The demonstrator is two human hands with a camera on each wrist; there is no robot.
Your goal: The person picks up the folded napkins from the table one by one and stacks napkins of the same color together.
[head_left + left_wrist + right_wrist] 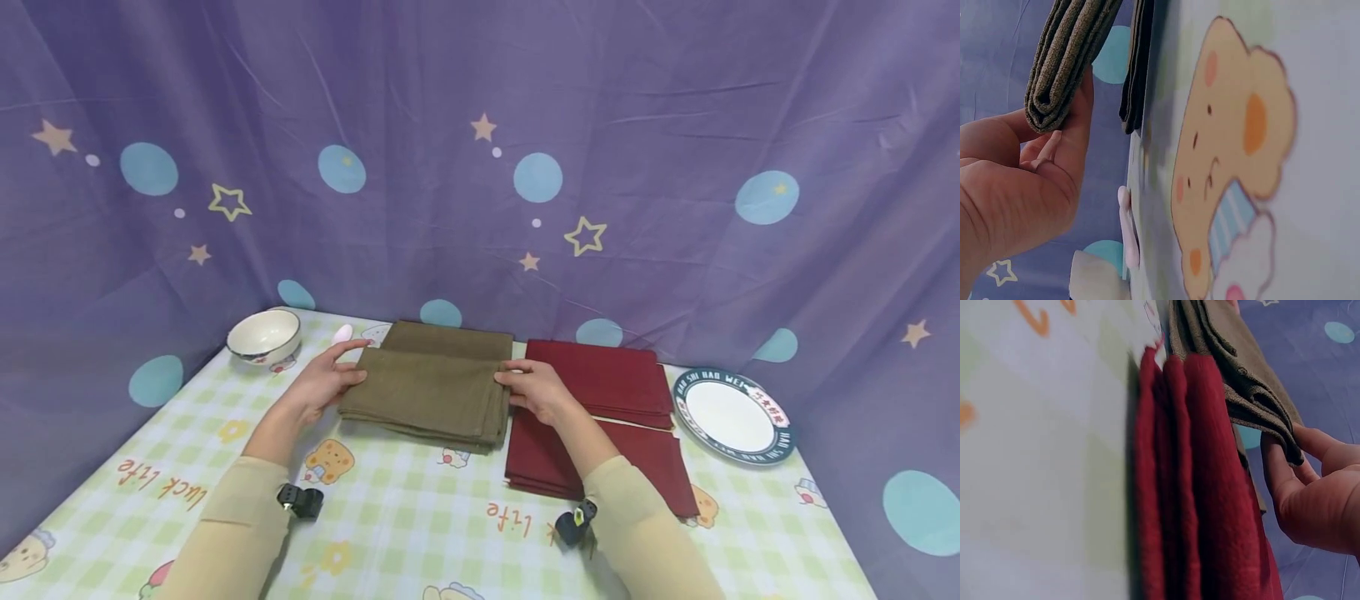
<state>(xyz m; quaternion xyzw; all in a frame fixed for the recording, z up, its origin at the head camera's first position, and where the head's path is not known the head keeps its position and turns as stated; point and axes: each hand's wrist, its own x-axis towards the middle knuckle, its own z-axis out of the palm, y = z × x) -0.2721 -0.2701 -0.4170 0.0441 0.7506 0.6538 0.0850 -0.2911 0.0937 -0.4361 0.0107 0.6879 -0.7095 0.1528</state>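
A folded olive-brown cloth (pixel 427 392) is held by its two sides between my hands, lifted off the table in the wrist views. My left hand (pixel 324 379) grips its left edge; the left wrist view shows the thumb and fingers (pixel 1079 125) on either side of the folded layers. On the right edge, my right hand (pixel 536 387) pinches the cloth between thumb and fingers (pixel 1279 469). Behind it lies a second folded olive-brown cloth (pixel 457 339), partly covered in the head view. Two folded dark red cloths, a back one (pixel 600 379) and a front one (pixel 645 462), lie under and beside my right forearm.
At the back left stands a white bowl (pixel 264 335) with a dark rim. A pale pink spoon-like item (pixel 342 334) lies near my left hand. A plate (pixel 733 415) with a dark green lettered rim sits at the right edge. A purple curtain (pixel 420 167) hangs behind the table.
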